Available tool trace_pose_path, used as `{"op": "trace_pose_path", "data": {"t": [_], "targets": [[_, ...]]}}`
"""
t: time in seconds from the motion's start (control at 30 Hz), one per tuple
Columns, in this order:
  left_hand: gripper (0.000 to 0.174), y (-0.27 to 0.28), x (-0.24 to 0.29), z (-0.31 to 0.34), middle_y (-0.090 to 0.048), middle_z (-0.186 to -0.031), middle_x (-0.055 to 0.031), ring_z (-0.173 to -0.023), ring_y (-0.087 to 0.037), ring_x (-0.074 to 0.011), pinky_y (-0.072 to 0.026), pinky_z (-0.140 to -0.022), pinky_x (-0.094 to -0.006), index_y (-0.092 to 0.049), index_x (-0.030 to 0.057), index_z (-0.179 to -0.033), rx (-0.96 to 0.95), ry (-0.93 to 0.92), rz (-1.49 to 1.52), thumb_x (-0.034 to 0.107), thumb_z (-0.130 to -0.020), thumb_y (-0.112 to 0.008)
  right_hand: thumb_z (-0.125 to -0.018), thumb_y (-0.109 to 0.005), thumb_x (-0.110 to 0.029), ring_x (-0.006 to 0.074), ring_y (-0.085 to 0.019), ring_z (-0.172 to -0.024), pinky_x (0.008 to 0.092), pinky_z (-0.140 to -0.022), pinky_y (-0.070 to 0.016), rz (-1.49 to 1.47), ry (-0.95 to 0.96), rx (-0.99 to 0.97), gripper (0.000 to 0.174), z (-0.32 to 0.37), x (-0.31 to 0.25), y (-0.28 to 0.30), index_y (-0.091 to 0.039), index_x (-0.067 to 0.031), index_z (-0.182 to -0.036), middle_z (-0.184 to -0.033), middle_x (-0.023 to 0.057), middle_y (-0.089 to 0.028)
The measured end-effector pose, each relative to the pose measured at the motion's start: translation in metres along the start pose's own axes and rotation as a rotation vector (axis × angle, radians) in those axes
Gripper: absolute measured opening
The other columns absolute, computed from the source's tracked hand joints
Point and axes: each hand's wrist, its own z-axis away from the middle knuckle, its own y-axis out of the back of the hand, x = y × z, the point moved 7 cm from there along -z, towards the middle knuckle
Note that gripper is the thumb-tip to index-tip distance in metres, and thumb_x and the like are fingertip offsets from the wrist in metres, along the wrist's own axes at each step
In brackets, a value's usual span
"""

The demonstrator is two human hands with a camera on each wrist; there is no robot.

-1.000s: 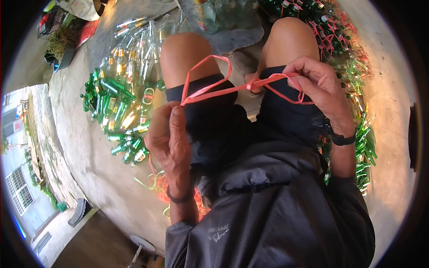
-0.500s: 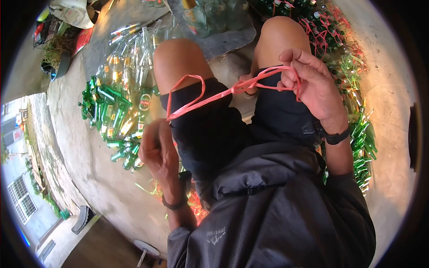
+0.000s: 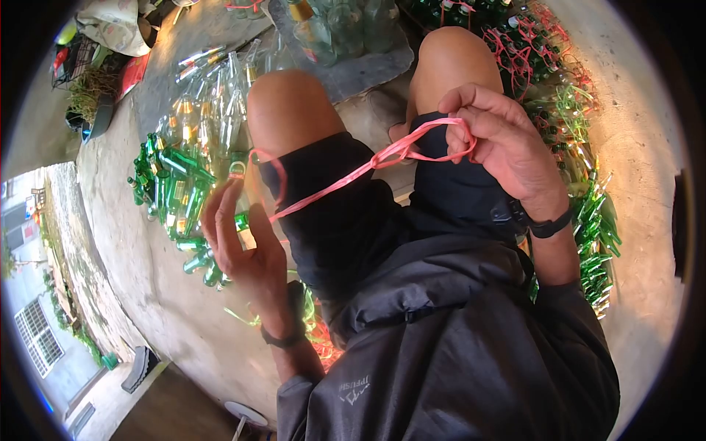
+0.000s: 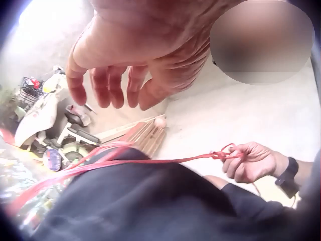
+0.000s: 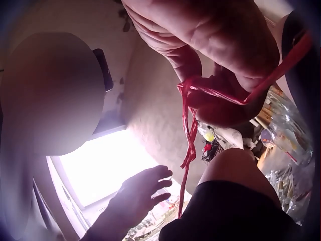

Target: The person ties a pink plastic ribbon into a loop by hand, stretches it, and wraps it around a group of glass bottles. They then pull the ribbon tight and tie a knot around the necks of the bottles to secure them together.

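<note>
A pink plastic string [image 3: 331, 185] with a knot and loops stretches across the thighs of the seated person. The right hand [image 3: 507, 151] holds its looped end between thumb and curled fingers, above the right thigh. In the right wrist view the string [image 5: 189, 143] wraps over those fingers and hangs down. Beside the left thigh, the left hand [image 3: 254, 257] is slightly blurred, its fingers spread and apart from the string's other end. The left wrist view shows this left hand [image 4: 155, 50] with loosely bent fingers and nothing between them, the string passing below.
Green bottles [image 3: 165, 184] and clear bottles [image 3: 228, 103] lie on the ground at the left. More clear bottles [image 3: 346, 37] stand on a dark sheet [image 3: 368, 77] ahead. Bottles with pink string [image 3: 526, 55] line the right side. Loose string [image 3: 321, 339] lies by the left hip.
The left hand has let go of the string's end and moved left and down, its fingers spreading. The right hand, still holding the loop, has shifted slightly left.
</note>
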Motion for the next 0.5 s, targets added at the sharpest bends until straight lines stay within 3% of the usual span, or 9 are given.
{"op": "trace_pose_path", "data": {"t": [0.07, 0.17, 0.23, 0.27, 0.3, 0.37, 0.5], "targets": [[0.027, -0.003, 0.042, -0.009, -0.068, -0.111, -0.0168, -0.107, -0.064, -0.0312, -0.0492, -0.095, -0.0399, -0.070, -0.0003, -0.114, 0.001, -0.116, 0.107, -0.003, -0.088, -0.068, -0.103, -0.057, -0.018, 0.0074, -0.057, -0.076, 0.0221, -0.070, -0.0472, 0.067, 0.008, -0.045, 0.024, 0.000, -0.001, -0.011, -0.064, 0.0001, -0.117, -0.085, 0.0017, -0.062], [0.035, -0.034, 0.088, -0.013, -0.069, -0.109, -0.0149, -0.105, -0.065, -0.0316, -0.0494, -0.094, -0.0405, -0.070, 0.0007, -0.113, -0.254, -0.226, 0.432, -0.002, -0.079, -0.079, -0.101, -0.061, -0.022, 0.0077, -0.062, -0.075, 0.0226, -0.068, -0.0500, 0.187, -0.057, -0.005, 0.027, 0.003, 0.008, -0.022, -0.064, -0.0010, -0.118, -0.087, 0.0016, -0.066], [0.034, -0.054, 0.109, -0.012, -0.069, -0.106, -0.0131, -0.099, -0.065, -0.0287, -0.0511, -0.087, -0.0372, -0.071, 0.0019, -0.111, -0.349, -0.324, 0.393, -0.002, -0.078, -0.078, -0.100, -0.062, -0.020, 0.0083, -0.065, -0.079, 0.0235, -0.069, -0.0521, 0.206, -0.043, 0.005, 0.027, 0.003, 0.015, -0.031, -0.064, -0.0010, -0.120, -0.091, 0.0027, -0.069], [0.032, -0.063, 0.117, -0.012, -0.069, -0.105, -0.0124, -0.099, -0.066, -0.0259, -0.0522, -0.086, -0.0344, -0.071, 0.0018, -0.111, -0.403, -0.371, 0.391, -0.002, -0.080, -0.076, -0.103, -0.057, -0.015, 0.0077, -0.061, -0.080, 0.0236, -0.072, -0.0512, 0.226, -0.064, -0.020, 0.025, 0.005, 0.014, -0.036, -0.061, 0.0012, -0.122, -0.096, 0.0023, -0.068], [0.032, -0.069, 0.119, -0.011, -0.069, -0.105, -0.0124, -0.099, -0.066, -0.0259, -0.0522, -0.086, -0.0344, -0.071, 0.0018, -0.111, -0.412, -0.387, 0.407, -0.002, -0.080, -0.076, -0.102, -0.057, -0.013, 0.0076, -0.063, -0.079, 0.0234, -0.070, -0.0514, 0.196, -0.037, -0.026, 0.023, 0.005, 0.016, -0.039, -0.062, 0.0009, -0.119, -0.093, 0.0025, -0.068], [0.035, -0.080, 0.114, -0.007, -0.067, -0.091, -0.0076, -0.084, -0.062, -0.0266, -0.0474, -0.074, -0.0383, -0.071, 0.0048, -0.109, -0.408, -0.376, 0.383, -0.004, -0.075, -0.076, -0.100, -0.056, -0.009, 0.0067, -0.064, -0.078, 0.0223, -0.068, -0.0509, 0.147, -0.018, -0.030, 0.019, 0.005, 0.019, -0.043, -0.061, 0.0010, -0.115, -0.090, 0.0026, -0.068], [0.025, -0.078, 0.114, -0.006, -0.066, -0.086, -0.0066, -0.078, -0.061, -0.0246, -0.0476, -0.071, -0.0354, -0.073, 0.0053, -0.102, -0.375, -0.379, 0.327, -0.004, -0.079, -0.074, -0.099, -0.056, -0.008, 0.0065, -0.064, -0.081, 0.0215, -0.068, -0.0510, 0.154, -0.040, -0.028, 0.019, 0.008, 0.025, -0.041, -0.060, 0.0003, -0.116, -0.093, 0.0024, -0.068]]}}
